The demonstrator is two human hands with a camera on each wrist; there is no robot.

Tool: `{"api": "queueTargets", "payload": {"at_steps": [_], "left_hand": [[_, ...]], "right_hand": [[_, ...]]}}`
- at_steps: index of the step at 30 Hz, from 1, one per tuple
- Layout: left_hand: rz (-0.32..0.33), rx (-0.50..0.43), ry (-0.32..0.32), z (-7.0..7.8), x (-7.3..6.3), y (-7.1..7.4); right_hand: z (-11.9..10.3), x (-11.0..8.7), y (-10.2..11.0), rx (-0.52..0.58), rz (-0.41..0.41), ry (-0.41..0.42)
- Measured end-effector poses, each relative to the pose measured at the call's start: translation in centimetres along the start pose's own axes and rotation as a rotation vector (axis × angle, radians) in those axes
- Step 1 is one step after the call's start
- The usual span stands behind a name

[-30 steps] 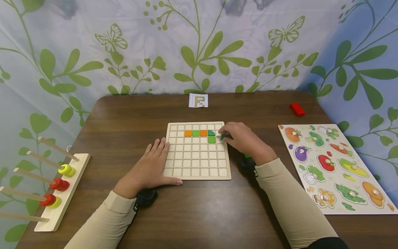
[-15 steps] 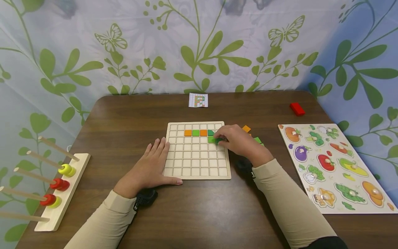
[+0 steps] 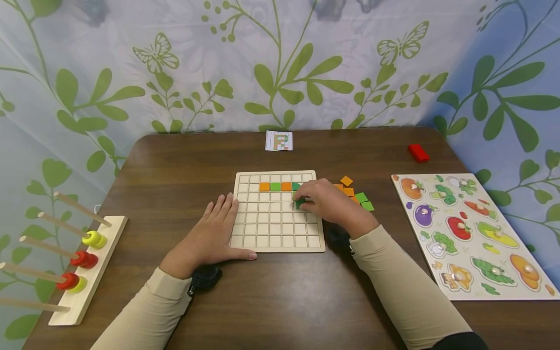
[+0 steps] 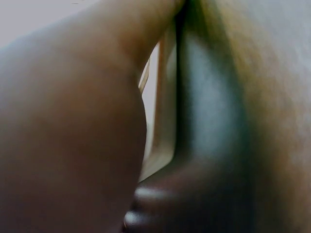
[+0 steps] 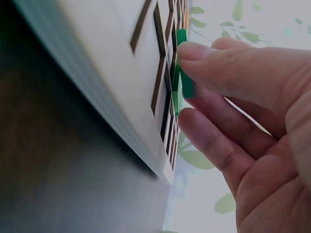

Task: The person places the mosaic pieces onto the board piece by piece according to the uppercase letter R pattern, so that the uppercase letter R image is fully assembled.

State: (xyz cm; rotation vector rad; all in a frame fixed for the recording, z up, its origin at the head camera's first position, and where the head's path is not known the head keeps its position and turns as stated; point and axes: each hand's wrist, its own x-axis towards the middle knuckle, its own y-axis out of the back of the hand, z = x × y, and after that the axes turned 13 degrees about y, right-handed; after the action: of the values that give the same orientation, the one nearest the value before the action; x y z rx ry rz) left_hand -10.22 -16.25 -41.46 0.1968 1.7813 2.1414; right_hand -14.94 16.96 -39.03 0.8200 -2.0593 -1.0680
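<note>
A pale wooden grid board (image 3: 269,229) lies at the middle of the table. In its upper part sit an orange tile (image 3: 264,187), a light green tile (image 3: 275,187), another orange tile (image 3: 286,187) and a dark green tile with a rounded corner (image 3: 296,186). My right hand (image 3: 328,201) pinches a dark green tile (image 5: 187,82) between thumb and fingers, close over the board, just below that row. Those fingers mostly hide a light green tile. My left hand (image 3: 210,236) lies flat with fingers straight, against the board's left edge.
Several loose orange tiles (image 3: 347,181) and light green tiles (image 3: 367,206) lie right of the board. A small pattern card (image 3: 279,141) lies behind it. A red block (image 3: 418,153) and a vegetable puzzle (image 3: 468,250) are at right; a peg stacker (image 3: 94,272) with rings stands left.
My right hand has moved left and slightly toward me over the board with the dark green tile, uncovering the loose tiles at right. The left hand has not moved.
</note>
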Motion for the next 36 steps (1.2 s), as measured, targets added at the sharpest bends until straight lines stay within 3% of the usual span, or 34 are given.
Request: {"api": "queueTargets", "payload": {"at_steps": [26,36], "left_hand": [[0.001,0.006,-0.001,-0.11,0.09,-0.20],[0.013,0.004,-0.005,-0.13,0.06,-0.25]], "right_hand": [[-0.29,0.40,-0.46,-0.006,0.000,-0.068],[-0.32,0.23,-0.15,-0.011,0.040,-0.035]]}}
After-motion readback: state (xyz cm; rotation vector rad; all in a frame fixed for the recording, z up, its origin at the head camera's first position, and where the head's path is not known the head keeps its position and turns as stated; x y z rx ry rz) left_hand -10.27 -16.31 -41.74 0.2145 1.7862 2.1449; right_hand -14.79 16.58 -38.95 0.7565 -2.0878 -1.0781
